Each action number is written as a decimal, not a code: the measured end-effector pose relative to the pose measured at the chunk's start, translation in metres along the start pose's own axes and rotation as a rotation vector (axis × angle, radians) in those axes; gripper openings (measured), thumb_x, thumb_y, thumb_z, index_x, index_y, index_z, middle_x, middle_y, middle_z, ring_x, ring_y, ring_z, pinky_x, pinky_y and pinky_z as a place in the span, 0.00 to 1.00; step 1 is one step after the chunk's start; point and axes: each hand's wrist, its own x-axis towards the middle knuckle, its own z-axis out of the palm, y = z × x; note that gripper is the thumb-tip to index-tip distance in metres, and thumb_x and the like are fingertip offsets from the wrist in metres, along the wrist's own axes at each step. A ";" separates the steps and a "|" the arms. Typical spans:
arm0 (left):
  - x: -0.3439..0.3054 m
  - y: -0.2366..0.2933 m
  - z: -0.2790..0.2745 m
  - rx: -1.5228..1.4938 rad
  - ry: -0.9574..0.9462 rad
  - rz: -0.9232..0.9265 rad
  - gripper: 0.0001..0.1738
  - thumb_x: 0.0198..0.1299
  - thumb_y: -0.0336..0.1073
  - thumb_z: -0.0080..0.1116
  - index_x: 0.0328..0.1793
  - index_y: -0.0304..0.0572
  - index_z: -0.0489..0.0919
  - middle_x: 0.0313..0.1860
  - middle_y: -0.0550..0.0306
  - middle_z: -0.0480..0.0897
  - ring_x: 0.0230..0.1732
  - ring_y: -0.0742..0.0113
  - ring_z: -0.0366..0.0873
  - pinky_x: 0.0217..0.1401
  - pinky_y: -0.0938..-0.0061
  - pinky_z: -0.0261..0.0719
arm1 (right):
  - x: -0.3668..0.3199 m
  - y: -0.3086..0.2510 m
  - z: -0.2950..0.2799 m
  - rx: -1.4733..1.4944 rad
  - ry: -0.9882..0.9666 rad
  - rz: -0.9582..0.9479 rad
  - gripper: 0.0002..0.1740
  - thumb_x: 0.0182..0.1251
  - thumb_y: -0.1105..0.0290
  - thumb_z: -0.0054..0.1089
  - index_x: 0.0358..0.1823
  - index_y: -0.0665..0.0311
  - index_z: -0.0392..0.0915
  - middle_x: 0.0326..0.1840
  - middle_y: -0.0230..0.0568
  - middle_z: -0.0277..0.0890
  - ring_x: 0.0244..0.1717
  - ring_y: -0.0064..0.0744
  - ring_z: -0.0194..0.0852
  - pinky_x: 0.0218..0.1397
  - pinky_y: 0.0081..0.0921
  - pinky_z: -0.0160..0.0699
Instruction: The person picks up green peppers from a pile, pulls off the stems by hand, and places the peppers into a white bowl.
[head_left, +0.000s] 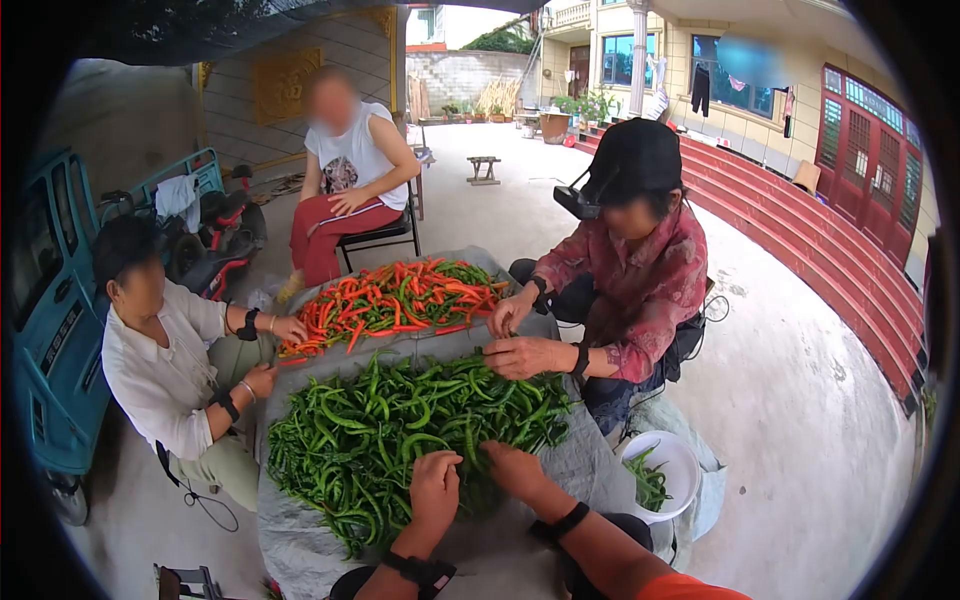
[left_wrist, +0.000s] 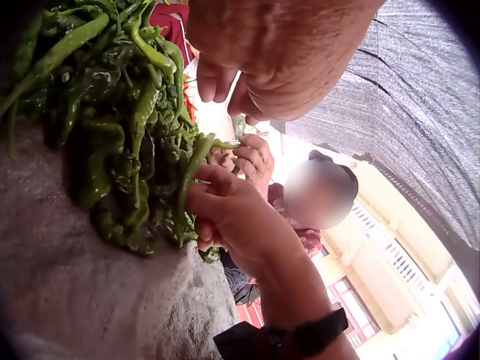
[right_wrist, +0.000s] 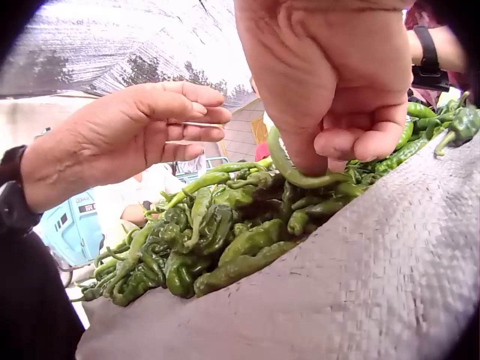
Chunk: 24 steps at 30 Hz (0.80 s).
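A large heap of green chili peppers [head_left: 350, 430] lies on a grey woven sheet [head_left: 285, 540]. My right hand [head_left: 517, 472] is at the near side of the heap. Its thumb and fingers pinch a curved green chili pepper [right_wrist: 291, 166], seen also in the left wrist view beside the fingers [left_wrist: 217, 196]. To its left, my left hand [head_left: 436, 488] hovers over the near edge of the heap. In the right wrist view that left hand [right_wrist: 139, 139] has its fingers extended and loosely bent, holding nothing.
Beyond the green heap lies a pile of red and orange peppers [head_left: 400, 300]. A person [head_left: 630, 270] at right and another [head_left: 170, 350] at left work with their hands over the peppers. A third person [head_left: 350, 180] sits behind. A white bucket [head_left: 685, 465] with green peppers stands at right.
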 end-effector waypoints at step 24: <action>0.000 0.002 -0.008 0.123 -0.159 0.118 0.20 0.67 0.31 0.52 0.65 0.41 0.74 0.54 0.48 0.78 0.50 0.49 0.77 0.54 0.60 0.73 | 0.001 -0.010 -0.034 1.092 -0.427 -0.147 0.19 0.70 0.65 0.58 0.60 0.62 0.73 0.37 0.31 0.76 0.32 0.18 0.74 0.38 0.18 0.77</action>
